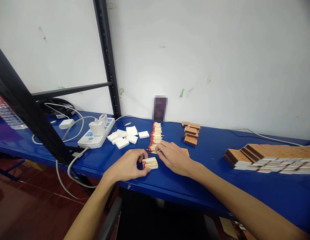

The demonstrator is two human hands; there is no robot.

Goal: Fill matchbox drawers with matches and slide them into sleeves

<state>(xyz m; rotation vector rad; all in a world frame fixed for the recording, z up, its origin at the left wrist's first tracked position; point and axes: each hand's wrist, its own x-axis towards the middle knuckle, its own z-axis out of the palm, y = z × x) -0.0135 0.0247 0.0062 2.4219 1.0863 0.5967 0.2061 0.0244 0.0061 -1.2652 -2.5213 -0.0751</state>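
Observation:
Near the table's front edge, my left hand [131, 164] grips the left end of a white matchbox tray [154, 163] between thumb and fingers. Several red-tipped matches [149, 164] lie inside it, their heads toward that hand. Just beyond the tray, my right hand [173, 156] has its fingertips pinched at the near end of a long row of loose matches [156, 135]; the small pieces in its grip are partly hidden. An orange matchbox sleeve [185, 151] shows partly behind this hand.
White trays [123, 136] lie in a loose group at the left, by a power strip [97, 133] with cables. Brown matchboxes [191, 135] sit at the back; a large stack of matchboxes [272, 156] is at the right. A black shelf post [108, 56] rises at the left.

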